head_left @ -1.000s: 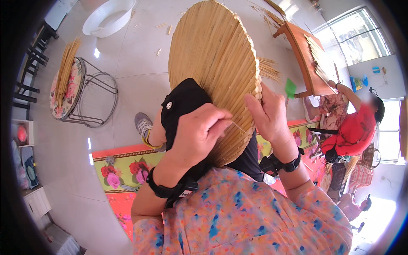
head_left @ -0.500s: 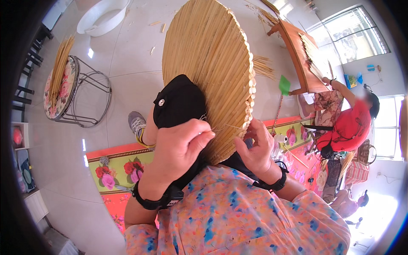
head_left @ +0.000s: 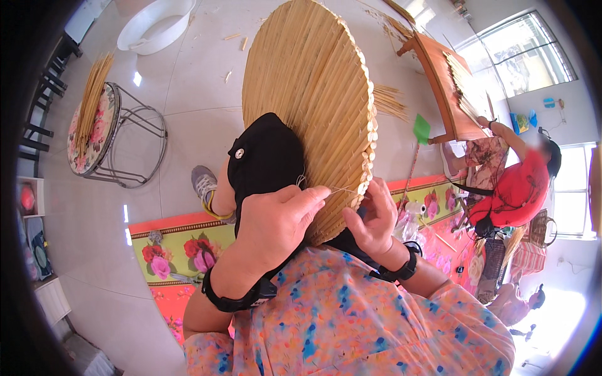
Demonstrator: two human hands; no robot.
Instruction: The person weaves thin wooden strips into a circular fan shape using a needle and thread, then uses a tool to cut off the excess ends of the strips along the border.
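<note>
The mat (head_left: 313,81), an oval of flat straw strips, was at the lap, with its low end near the flowery shirt (head_left: 357,301). Its right edge had a bumpy row of straw knots.

The left hand (head_left: 273,216) was pinched, finger and thumb together on a thin thread (head_left: 342,188). The thread ran across the mat to its right edge. The right hand (head_left: 376,219) was at that edge, with its thumb apart from its bent fingers. The fingers touched the edge, but I cannot tell if they gripped it.

The left knee (head_left: 266,150), in black cloth, hid a bit of the mat. The mat hid part of a straw bunch (head_left: 390,100) on the floor. To the left stood a round stool (head_left: 102,128) with straw sticks (head_left: 95,91) on top, and past it a white tub (head_left: 169,34). To the right, a person in red (head_left: 517,194) had a hand on straw on a brown worktop (head_left: 434,72). A bright rug (head_left: 179,241) lay under it all.

I counted one mat, one stool, one tub, one worktop and two other people. The straw sticks were too many to count.
</note>
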